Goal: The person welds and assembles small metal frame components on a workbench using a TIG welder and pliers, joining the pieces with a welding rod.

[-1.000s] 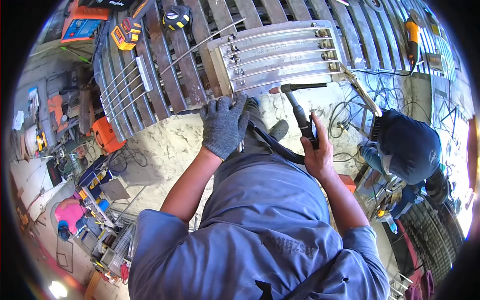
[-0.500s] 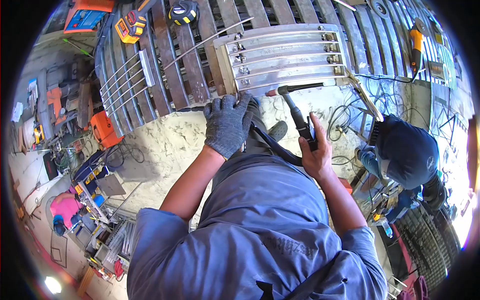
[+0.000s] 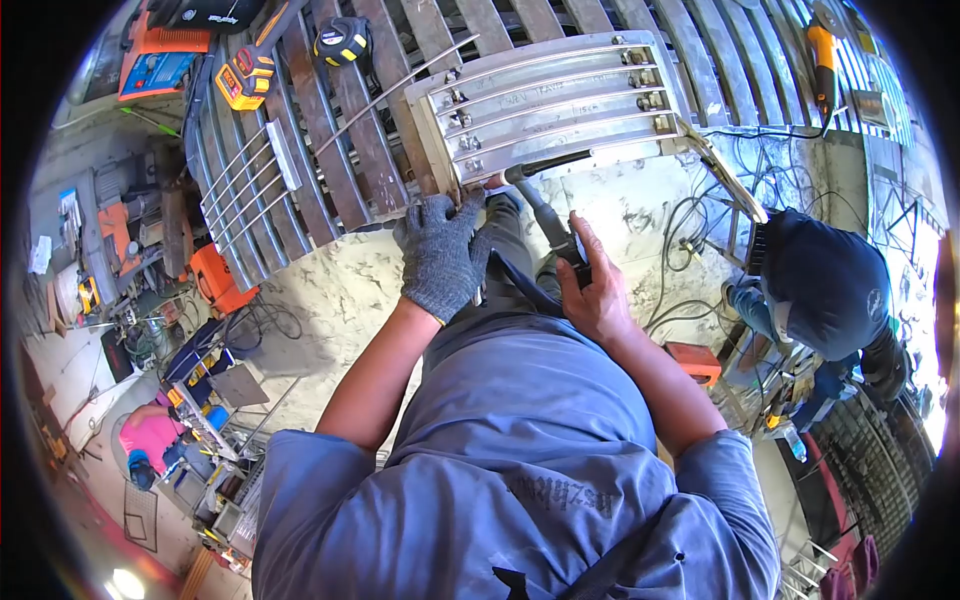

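Note:
A grey knit glove covers my left hand (image 3: 440, 252), which rests at the slatted bench's near edge by the lower left corner of a metal frame (image 3: 545, 100). Its fingers are bent, and whatever they may hold is hidden. My bare right hand (image 3: 596, 290) is wrapped round the black handle of a welding torch (image 3: 545, 215). The torch's pinkish nozzle points left, close to the frame's lower left corner and my gloved fingertips. Several thin rods run across the frame, with small clamps near both ends.
The slatted bench (image 3: 345, 125) bears a tape measure (image 3: 342, 42), a yellow power tool (image 3: 246, 77), a smaller rod grid (image 3: 250, 185) and an orange grinder (image 3: 824, 60). A person in a dark cap (image 3: 825, 285) crouches at right; another in pink (image 3: 150, 437) is lower left. Cables lie on the floor.
My right hand has moved left with the torch, bringing the nozzle nearer the frame's corner and my gloved hand. The whole view has shifted slightly.

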`<state>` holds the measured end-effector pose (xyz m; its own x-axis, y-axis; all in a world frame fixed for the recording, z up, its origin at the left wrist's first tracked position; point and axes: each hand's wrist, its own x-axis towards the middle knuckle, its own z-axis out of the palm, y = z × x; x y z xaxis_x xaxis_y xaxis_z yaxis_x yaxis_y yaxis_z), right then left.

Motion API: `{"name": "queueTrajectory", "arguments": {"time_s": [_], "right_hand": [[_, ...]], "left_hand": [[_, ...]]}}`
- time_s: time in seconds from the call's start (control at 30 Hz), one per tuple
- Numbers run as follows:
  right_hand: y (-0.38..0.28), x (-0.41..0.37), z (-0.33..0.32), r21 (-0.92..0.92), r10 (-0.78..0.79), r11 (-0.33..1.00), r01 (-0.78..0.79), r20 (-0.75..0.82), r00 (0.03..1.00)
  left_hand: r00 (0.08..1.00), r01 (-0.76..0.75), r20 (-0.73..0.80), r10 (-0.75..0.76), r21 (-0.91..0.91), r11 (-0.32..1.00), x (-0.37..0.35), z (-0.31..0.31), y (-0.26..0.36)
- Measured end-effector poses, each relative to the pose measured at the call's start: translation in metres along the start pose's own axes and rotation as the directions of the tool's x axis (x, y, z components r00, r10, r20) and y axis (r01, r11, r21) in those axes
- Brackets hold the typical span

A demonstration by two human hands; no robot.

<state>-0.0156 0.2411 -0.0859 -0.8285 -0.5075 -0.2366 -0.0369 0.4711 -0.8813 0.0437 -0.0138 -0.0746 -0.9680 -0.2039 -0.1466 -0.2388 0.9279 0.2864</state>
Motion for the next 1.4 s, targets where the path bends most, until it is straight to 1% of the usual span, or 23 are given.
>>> {"name": "queueTrajectory", "arguments": {"time_s": [0.07,0.17,0.27,0.37,0.47,0.77,0.83,1.07,1.17,1.27,1.37,1.4], "right_hand": [[0.003,-0.002,0.004,0.012,-0.031,0.999,0.031,-0.019,0.999],[0.006,-0.006,0.01,0.028,0.018,0.999,-0.018,-0.007,1.0],[0.011,-0.007,0.018,0.026,-0.082,0.996,0.084,-0.074,0.994],[0.013,-0.01,0.025,0.05,-0.08,0.995,0.086,-0.098,0.992],[0.018,-0.011,0.034,0.013,-0.146,0.989,0.15,-0.151,0.978],[0.018,-0.015,0.043,0.04,-0.109,0.992,0.118,-0.186,0.976],[0.015,-0.016,0.044,0.058,-0.081,0.994,0.093,-0.183,0.98],[0.017,-0.017,0.045,0.09,-0.04,0.994,0.055,-0.162,0.986],[0.018,-0.016,0.047,0.061,-0.088,0.993,0.101,-0.192,0.977],[0.021,-0.016,0.046,0.071,-0.075,0.994,0.087,-0.165,0.983],[0.021,-0.015,0.046,0.024,-0.127,0.991,0.133,-0.175,0.976],[0.019,-0.017,0.044,0.111,-0.074,0.99,0.09,-0.136,0.988]], "left_hand": [[1.0,-0.001,0.01,0.001,0.001,1.0,0.001,-0.001,0.0],[1.0,0.001,0.026,-0.001,0.005,1.0,0.002,-0.003,0.001],[1.0,-0.012,0.017,0.011,0.025,1.0,0.003,-0.002,0.0],[1.0,-0.015,0.019,0.014,0.048,0.999,0.002,-0.004,0.001],[1.0,-0.014,0.025,0.012,0.055,0.998,0.002,-0.005,0.002],[0.999,-0.005,0.05,0.001,0.08,0.997,0.002,-0.004,0.002],[0.998,0.006,0.068,-0.011,0.078,0.997,0.002,-0.005,0.003],[0.999,-0.01,0.047,0.007,0.08,0.997,0.002,-0.004,0.002],[0.999,-0.019,0.038,0.015,0.09,0.996,0.002,-0.003,0.001],[0.999,-0.027,0.033,0.024,0.095,0.995,0.002,-0.004,0.002],[0.999,-0.041,0.017,0.04,0.081,0.996,0.002,-0.003,0.0],[0.998,-0.057,0.004,0.057,0.077,0.995,0.002,-0.002,-0.002]]}}
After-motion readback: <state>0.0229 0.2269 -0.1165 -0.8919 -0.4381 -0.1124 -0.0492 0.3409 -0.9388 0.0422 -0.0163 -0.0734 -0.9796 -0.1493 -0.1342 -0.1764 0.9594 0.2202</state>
